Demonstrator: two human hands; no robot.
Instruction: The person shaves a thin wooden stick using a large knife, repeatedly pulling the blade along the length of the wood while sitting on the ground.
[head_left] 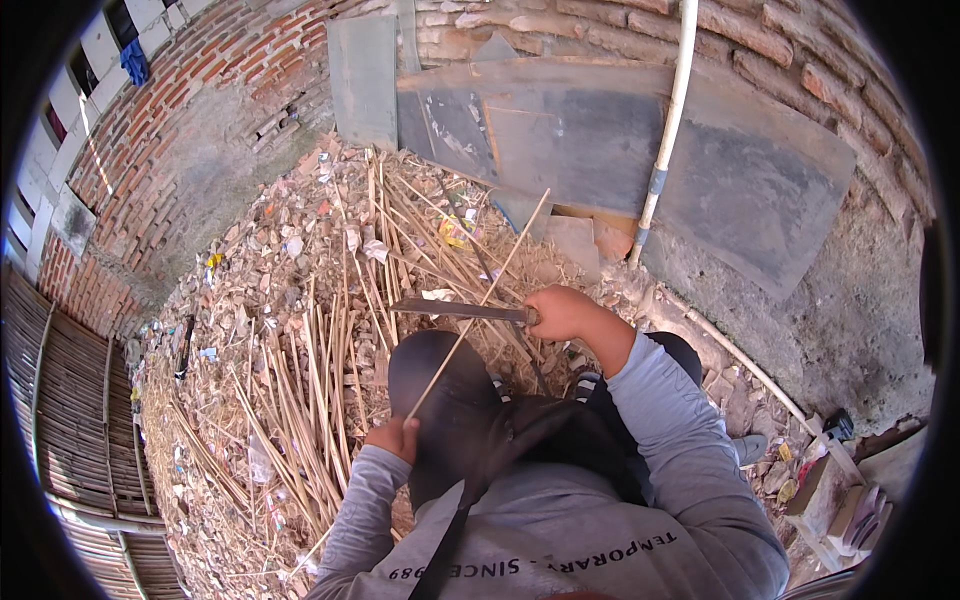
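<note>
My left hand (396, 437), low beside my left knee, is closed round the near end of a thin bamboo strip (517, 245). The strip slants up and away to the right, over my thigh. My right hand (562, 312) grips the handle of a machete (440, 308) in front of my knees. Its broad, dark blade points left and lies across the strip; I cannot tell whether the edge touches it. Many long bamboo strips (322, 385) lie in a loose pile on the ground to the left of my legs.
Rubble and litter (235, 270) cover the ground. Grey sheets (590, 130) lean on the brick wall ahead, with a white pipe (672, 120) standing before them. A slatted bamboo panel (75, 400) is at the far left. Stacked blocks (845, 505) sit at the lower right.
</note>
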